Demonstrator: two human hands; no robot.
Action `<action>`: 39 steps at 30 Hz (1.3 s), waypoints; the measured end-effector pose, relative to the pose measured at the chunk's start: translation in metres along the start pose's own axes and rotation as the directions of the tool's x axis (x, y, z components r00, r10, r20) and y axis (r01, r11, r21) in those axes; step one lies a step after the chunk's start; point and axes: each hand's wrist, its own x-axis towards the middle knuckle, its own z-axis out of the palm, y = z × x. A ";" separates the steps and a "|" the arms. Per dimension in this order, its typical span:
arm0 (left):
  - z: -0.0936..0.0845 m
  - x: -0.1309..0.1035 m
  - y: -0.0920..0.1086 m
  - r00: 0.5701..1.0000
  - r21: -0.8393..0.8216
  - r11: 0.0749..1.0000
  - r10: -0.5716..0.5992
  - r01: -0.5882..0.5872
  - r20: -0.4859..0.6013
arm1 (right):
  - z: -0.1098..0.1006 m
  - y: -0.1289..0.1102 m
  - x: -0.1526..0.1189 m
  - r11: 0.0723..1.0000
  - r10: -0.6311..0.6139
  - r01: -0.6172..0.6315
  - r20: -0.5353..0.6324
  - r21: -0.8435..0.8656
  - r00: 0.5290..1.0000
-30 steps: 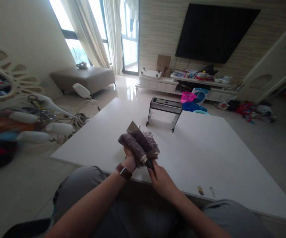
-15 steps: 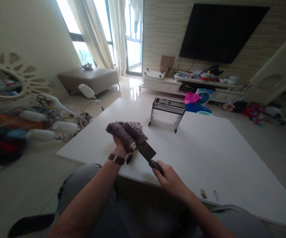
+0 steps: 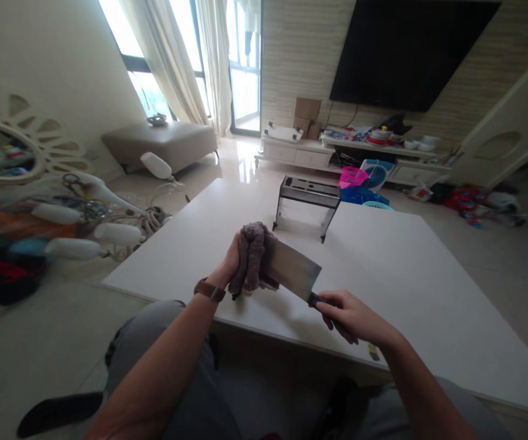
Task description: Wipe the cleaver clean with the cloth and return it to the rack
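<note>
My right hand point(image 3: 349, 315) is wrapped round the black handle of a cleaver point(image 3: 294, 269), its broad blade turned to the left above the table. A fluffy grey-purple cloth point(image 3: 252, 253) is folded over the blade's far end. My left hand point(image 3: 233, 256) grips that cloth from the left, and its fingers are mostly hidden behind the folds. Below the cloth, a small dark object point(image 3: 236, 296) shows only in part. Beyond both hands, a knife block point(image 3: 308, 208) with a slotted dark top and clear sides stands on the white table point(image 3: 383, 263).
A small yellow and dark object point(image 3: 373, 351) lies at the table's near edge by my right forearm. White lamp-like parts and cables point(image 3: 117, 234) crowd the left side. Past the table are a pink basket point(image 3: 353, 176) and a low cabinet point(image 3: 291, 156).
The cleaver has swung to the right and its blade face now shows more broadly. My right hand moved right; the cloth is now bunched round the blade's end rather than spread leftward.
</note>
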 end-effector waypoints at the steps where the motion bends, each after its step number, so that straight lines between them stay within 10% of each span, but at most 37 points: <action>1: -0.001 -0.003 0.001 0.999 0.044 0.999 -0.014 0.012 0.053 | -0.003 0.001 -0.001 1.000 0.008 -0.008 0.003 0.001 1.000; 5: -0.001 -0.013 0.009 0.965 0.282 0.957 -0.130 0.062 0.227 | -0.010 0.004 -0.006 1.000 0.010 -0.010 0.018 -0.008 1.000; 14: 0.005 -0.012 0.017 0.993 0.481 0.872 0.042 -0.092 0.113 | -0.010 -0.002 -0.010 0.999 -0.042 0.042 0.025 -0.028 0.999; 24: -0.003 -0.011 0.030 0.998 0.247 0.967 0.065 -0.066 0.010 | -0.022 -0.002 -0.015 0.998 -0.067 0.067 0.031 0.008 0.997; 31: -0.005 -0.012 0.014 0.948 0.263 0.956 -0.199 0.131 0.250 | -0.019 0.003 -0.012 1.000 -0.011 0.012 0.043 -0.014 0.999; 39: 0.005 -0.012 0.019 0.999 0.012 0.999 -0.038 0.037 0.010 | -0.023 -0.001 -0.017 0.996 -0.089 0.089 -0.004 0.001 0.996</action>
